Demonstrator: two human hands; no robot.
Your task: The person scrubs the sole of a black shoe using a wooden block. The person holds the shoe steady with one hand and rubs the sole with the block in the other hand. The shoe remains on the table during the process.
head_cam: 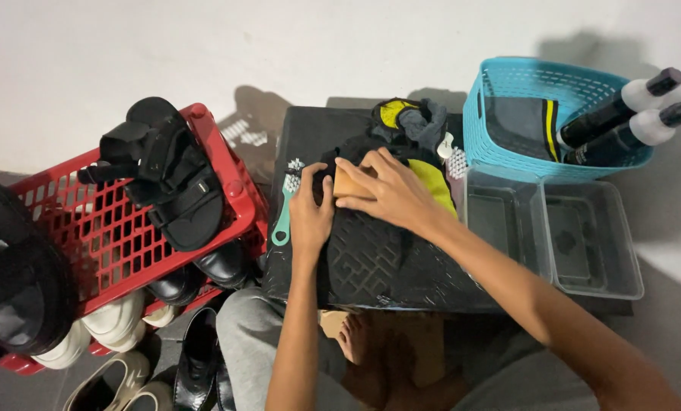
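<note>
My left hand (310,217) rests on a dark cloth (371,228) that lies on a black embossed mat (371,266), pressing the cloth down. My right hand (390,190) grips a tan wooden brush block (349,183) and holds it against the cloth, just right of the left hand's fingers. A yellow and black cloth (434,183) pokes out under the right hand. A teal-handled brush with white bristles (285,209) lies at the mat's left edge, beside my left hand.
A red plastic crate (97,228) on the left carries a black strap sandal (169,179), with several shoes below it. A turquoise basket (523,84) at the back right holds two dark bottles (622,106). Two clear plastic trays (584,236) sit right of the mat.
</note>
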